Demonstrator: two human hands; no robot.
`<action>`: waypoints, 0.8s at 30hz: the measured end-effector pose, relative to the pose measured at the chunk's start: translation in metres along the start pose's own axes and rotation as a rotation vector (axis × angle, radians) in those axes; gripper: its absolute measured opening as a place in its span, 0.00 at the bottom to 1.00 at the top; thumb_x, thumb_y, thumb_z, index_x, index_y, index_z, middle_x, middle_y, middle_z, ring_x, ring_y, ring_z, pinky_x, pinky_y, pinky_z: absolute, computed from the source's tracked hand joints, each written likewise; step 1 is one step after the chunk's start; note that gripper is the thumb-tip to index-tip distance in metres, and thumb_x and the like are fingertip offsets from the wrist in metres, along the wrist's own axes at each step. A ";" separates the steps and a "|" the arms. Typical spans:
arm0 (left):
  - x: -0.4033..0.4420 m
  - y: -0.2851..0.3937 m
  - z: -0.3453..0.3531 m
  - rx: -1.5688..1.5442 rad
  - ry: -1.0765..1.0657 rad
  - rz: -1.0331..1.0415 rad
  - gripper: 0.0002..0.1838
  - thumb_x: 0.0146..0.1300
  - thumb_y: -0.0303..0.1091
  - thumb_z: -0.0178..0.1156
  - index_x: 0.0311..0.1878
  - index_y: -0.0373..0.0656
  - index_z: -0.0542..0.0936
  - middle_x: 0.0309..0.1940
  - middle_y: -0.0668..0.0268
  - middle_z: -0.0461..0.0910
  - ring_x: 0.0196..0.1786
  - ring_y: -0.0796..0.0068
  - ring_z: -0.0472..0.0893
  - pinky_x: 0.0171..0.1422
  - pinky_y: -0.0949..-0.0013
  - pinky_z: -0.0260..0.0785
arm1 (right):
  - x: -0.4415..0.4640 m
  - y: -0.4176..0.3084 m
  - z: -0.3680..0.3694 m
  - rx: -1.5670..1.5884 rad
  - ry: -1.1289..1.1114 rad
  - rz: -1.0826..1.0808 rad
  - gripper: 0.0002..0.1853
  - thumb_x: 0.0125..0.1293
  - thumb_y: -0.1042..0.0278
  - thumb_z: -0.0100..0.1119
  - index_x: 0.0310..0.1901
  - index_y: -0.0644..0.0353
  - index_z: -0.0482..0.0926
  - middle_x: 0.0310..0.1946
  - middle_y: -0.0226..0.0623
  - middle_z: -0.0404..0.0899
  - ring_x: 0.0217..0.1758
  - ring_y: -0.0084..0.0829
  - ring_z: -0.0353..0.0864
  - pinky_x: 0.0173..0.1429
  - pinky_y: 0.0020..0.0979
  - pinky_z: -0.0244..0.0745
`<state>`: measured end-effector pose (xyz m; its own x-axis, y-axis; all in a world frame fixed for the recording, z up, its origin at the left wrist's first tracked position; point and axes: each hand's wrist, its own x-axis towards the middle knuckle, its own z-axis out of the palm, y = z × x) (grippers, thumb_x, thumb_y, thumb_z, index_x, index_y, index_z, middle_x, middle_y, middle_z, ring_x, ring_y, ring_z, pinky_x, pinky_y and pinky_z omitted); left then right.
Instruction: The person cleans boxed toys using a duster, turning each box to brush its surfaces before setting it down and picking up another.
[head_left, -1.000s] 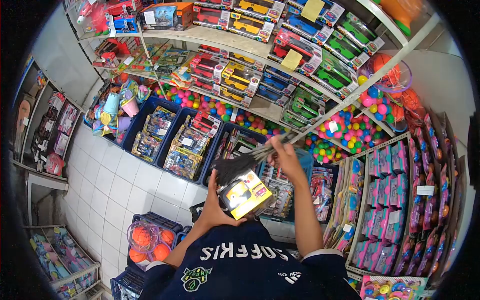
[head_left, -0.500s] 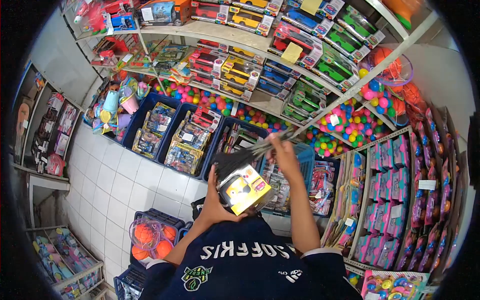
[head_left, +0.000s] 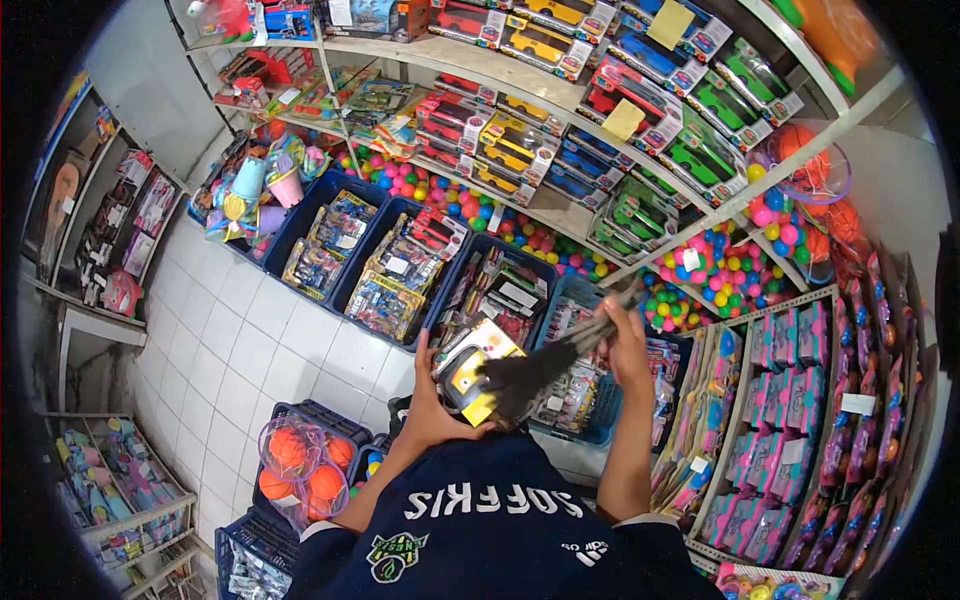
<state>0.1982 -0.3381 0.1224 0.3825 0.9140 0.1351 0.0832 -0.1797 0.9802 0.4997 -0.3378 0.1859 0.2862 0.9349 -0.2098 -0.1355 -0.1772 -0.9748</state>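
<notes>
My left hand (head_left: 436, 412) is closed round the side of a small yellow, white and black toy box (head_left: 478, 350), held in front of my chest. In my right hand (head_left: 628, 343) is the handle end of a black feather duster (head_left: 548, 372), gripped with the fingers wrapped round it. Its dark feathers point left and lie across the lower right of the box, hiding part of the printed front. Motion smears the feathers a little.
Blue crates (head_left: 403, 225) of packaged toys line the floor ahead, below shelves of boxed toy cars (head_left: 515, 150). Colourful plastic balls (head_left: 710, 262) fill the space behind. Toy packs (head_left: 777, 400) stand at the right; orange balls (head_left: 288, 450) sit in a crate at lower left.
The feather duster has swung down from above the box onto its front and right side. My right hand has moved right and lower; my left hand still grips the box.
</notes>
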 end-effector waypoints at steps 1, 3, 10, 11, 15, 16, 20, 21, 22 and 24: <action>0.000 0.000 0.000 -0.060 0.021 0.007 0.80 0.29 0.49 0.84 0.77 0.46 0.32 0.66 0.47 0.57 0.68 0.53 0.65 0.71 0.54 0.59 | 0.000 0.001 -0.002 0.023 0.087 -0.017 0.19 0.72 0.47 0.52 0.36 0.57 0.75 0.21 0.29 0.73 0.17 0.19 0.67 0.22 0.23 0.60; -0.002 -0.002 0.001 -0.067 0.021 0.003 0.80 0.29 0.48 0.84 0.77 0.45 0.33 0.65 0.48 0.58 0.67 0.54 0.66 0.71 0.55 0.59 | -0.001 -0.002 -0.002 0.115 0.171 -0.017 0.19 0.71 0.47 0.54 0.36 0.57 0.74 0.21 0.30 0.74 0.17 0.19 0.68 0.21 0.22 0.58; -0.002 -0.010 0.001 -0.039 0.021 0.026 0.81 0.26 0.44 0.85 0.77 0.41 0.35 0.60 0.51 0.63 0.62 0.58 0.72 0.68 0.61 0.62 | -0.001 -0.017 0.007 -0.008 0.253 -0.036 0.19 0.70 0.47 0.56 0.37 0.57 0.74 0.18 0.27 0.69 0.19 0.19 0.66 0.23 0.24 0.58; -0.002 -0.010 0.002 -0.085 0.023 0.028 0.81 0.26 0.43 0.85 0.77 0.41 0.34 0.60 0.51 0.63 0.62 0.58 0.72 0.68 0.61 0.62 | 0.000 -0.018 0.007 -0.007 0.256 -0.041 0.19 0.70 0.47 0.56 0.37 0.57 0.74 0.18 0.27 0.69 0.19 0.19 0.66 0.23 0.24 0.58; -0.001 -0.004 0.004 -0.115 0.024 0.040 0.80 0.27 0.42 0.85 0.77 0.41 0.34 0.60 0.52 0.63 0.62 0.58 0.72 0.68 0.61 0.63 | 0.004 -0.018 0.009 -0.069 0.181 -0.040 0.21 0.69 0.46 0.55 0.33 0.58 0.74 0.18 0.27 0.69 0.17 0.19 0.65 0.23 0.24 0.58; 0.000 -0.005 0.004 -0.130 0.017 0.040 0.80 0.27 0.41 0.85 0.77 0.40 0.34 0.60 0.52 0.63 0.63 0.58 0.72 0.68 0.61 0.62 | 0.005 -0.016 0.010 -0.092 0.215 -0.013 0.21 0.69 0.45 0.55 0.32 0.58 0.74 0.18 0.27 0.69 0.17 0.19 0.65 0.23 0.24 0.58; 0.004 -0.005 0.006 -0.191 0.014 0.056 0.80 0.28 0.39 0.85 0.76 0.40 0.32 0.61 0.52 0.63 0.64 0.59 0.71 0.69 0.60 0.62 | 0.012 -0.006 0.007 -0.058 0.086 -0.091 0.20 0.69 0.46 0.55 0.33 0.57 0.75 0.20 0.27 0.71 0.18 0.18 0.66 0.23 0.23 0.59; 0.005 -0.004 0.006 -0.187 0.017 0.065 0.80 0.28 0.39 0.85 0.76 0.40 0.32 0.61 0.52 0.63 0.64 0.59 0.71 0.69 0.60 0.62 | 0.009 -0.007 0.010 -0.077 0.085 -0.086 0.20 0.69 0.46 0.55 0.34 0.57 0.75 0.21 0.28 0.71 0.18 0.18 0.67 0.23 0.23 0.59; 0.005 -0.003 0.006 -0.175 0.008 0.046 0.80 0.29 0.45 0.84 0.77 0.44 0.32 0.64 0.51 0.59 0.65 0.57 0.70 0.69 0.57 0.62 | 0.007 -0.008 0.013 -0.095 0.086 -0.078 0.20 0.70 0.46 0.55 0.34 0.58 0.75 0.23 0.28 0.72 0.18 0.18 0.67 0.23 0.22 0.59; 0.006 -0.002 0.005 -0.157 -0.006 0.027 0.80 0.30 0.50 0.84 0.78 0.48 0.32 0.68 0.49 0.55 0.67 0.55 0.68 0.70 0.54 0.62 | 0.004 -0.009 0.015 -0.057 0.074 -0.063 0.19 0.70 0.47 0.54 0.36 0.57 0.75 0.24 0.28 0.72 0.18 0.19 0.67 0.23 0.23 0.59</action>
<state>0.2048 -0.3342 0.1205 0.3886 0.9072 0.1610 -0.0716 -0.1445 0.9869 0.4874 -0.3281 0.1949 0.3622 0.9198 -0.1510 -0.0616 -0.1381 -0.9885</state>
